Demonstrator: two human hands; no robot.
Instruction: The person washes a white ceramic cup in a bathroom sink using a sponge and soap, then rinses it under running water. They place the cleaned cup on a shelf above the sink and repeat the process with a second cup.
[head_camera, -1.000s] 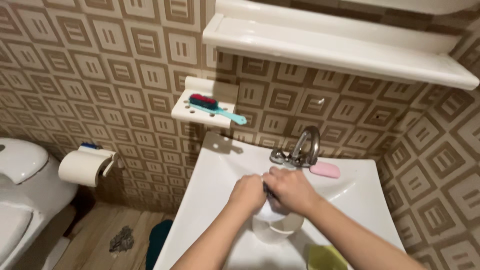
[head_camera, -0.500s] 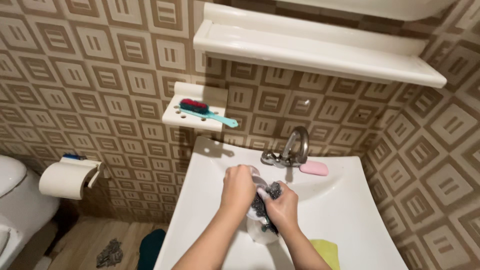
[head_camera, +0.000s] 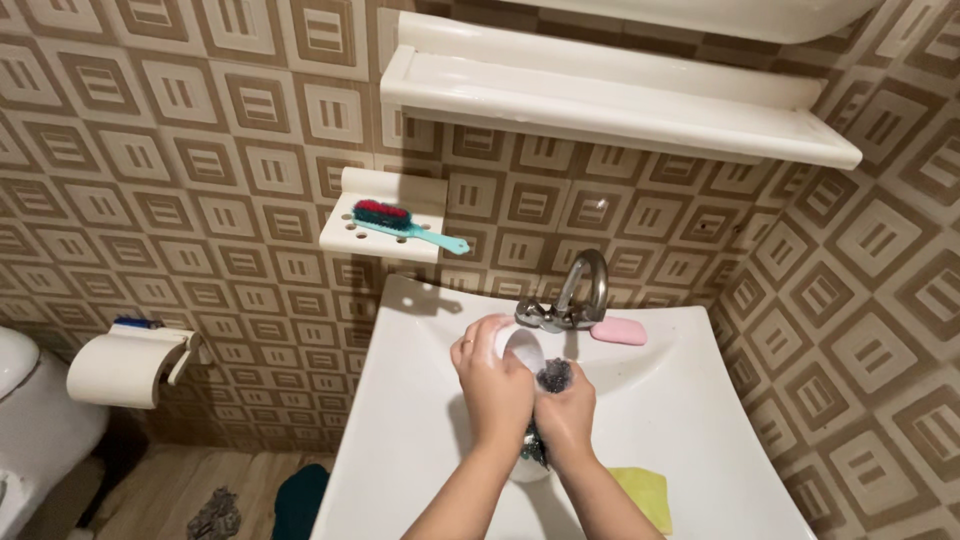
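Over the white sink (head_camera: 420, 420) my left hand (head_camera: 493, 385) grips a small white cup (head_camera: 522, 350), tilted with its mouth toward me. My right hand (head_camera: 566, 420) holds a grey steel scouring pad (head_camera: 553, 376) pressed against the cup's rim. Both hands meet just in front of the metal tap (head_camera: 578, 295). A part of the pad hangs down between my wrists.
A pink soap bar (head_camera: 618, 331) lies beside the tap. A yellow sponge (head_camera: 640, 493) rests on the sink's near right. A teal brush (head_camera: 400, 222) sits on a small wall shelf (head_camera: 350, 235). A long white shelf (head_camera: 600, 100) hangs above. A toilet paper holder (head_camera: 125, 365) is at left.
The hands have shifted up toward the tap. The cup has come up from between the hands and now shows its open mouth, with the pad at its rim.
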